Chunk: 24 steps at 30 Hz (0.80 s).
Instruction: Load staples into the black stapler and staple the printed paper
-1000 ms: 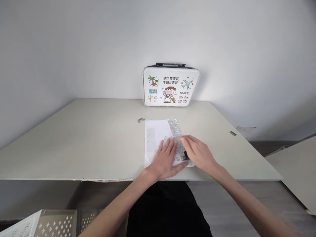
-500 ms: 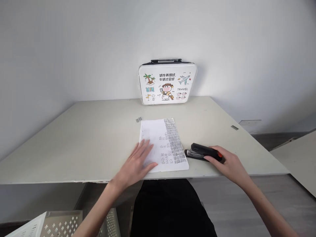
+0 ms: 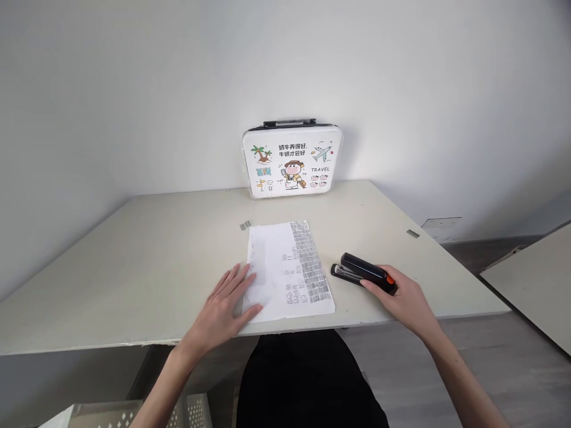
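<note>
A printed sheet of paper (image 3: 285, 270) lies on the pale table (image 3: 147, 261) near its front edge. My left hand (image 3: 225, 309) rests flat at the paper's lower left corner, fingers spread and lying partly on the sheet. To the right of the paper lies a black stapler (image 3: 362, 272) with an orange end. My right hand (image 3: 404, 297) lies on the stapler's rear end, its fingers curled over it.
A white carry case (image 3: 292, 159) with cartoon travel drawings stands against the back wall. Small strips of staples (image 3: 245, 225) lie by the paper's top left corner, another strip (image 3: 413, 233) near the right edge. A perforated white basket (image 3: 116, 413) sits below the table at left.
My right hand came off the paper and drew the stapler out to the right of the sheet. My left hand slid from the paper's middle to its lower left corner.
</note>
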Motion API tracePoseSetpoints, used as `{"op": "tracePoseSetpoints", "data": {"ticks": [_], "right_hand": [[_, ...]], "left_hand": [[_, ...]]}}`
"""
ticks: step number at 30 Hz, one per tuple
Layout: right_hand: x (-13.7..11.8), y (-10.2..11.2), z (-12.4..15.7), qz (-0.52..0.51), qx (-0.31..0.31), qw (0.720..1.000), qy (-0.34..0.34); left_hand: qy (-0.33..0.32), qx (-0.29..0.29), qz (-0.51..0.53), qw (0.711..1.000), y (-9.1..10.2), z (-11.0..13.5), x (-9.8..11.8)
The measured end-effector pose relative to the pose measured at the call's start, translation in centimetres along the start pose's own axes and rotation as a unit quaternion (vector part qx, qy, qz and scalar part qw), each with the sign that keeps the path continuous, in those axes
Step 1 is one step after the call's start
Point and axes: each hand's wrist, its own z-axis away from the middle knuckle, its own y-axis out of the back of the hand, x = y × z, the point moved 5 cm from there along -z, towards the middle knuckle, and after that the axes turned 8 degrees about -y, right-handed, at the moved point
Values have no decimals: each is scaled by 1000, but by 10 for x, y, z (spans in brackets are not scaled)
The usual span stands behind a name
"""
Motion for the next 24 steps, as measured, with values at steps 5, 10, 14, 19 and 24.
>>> {"op": "tracePoseSetpoints", "data": {"ticks": [5,10,14,19,24], "right_hand": [[4,6,-1,-57,38,997,-40],[11,15,4,-157,127,974,-107],[-1,17,11,-225,146,957,-111],[-32,14,13,-257,112,958,-65],[-51,9,7,-249,102,962,-48]], "left_hand": [[4,-14,-16,1000,-4,-7,9],[-4,-44,2,999,-25,-44,39],[-23,-47,37,998,-59,-100,78],[4,-41,61,997,-102,-170,129],[1,13,121,993,-96,-186,127]]}}
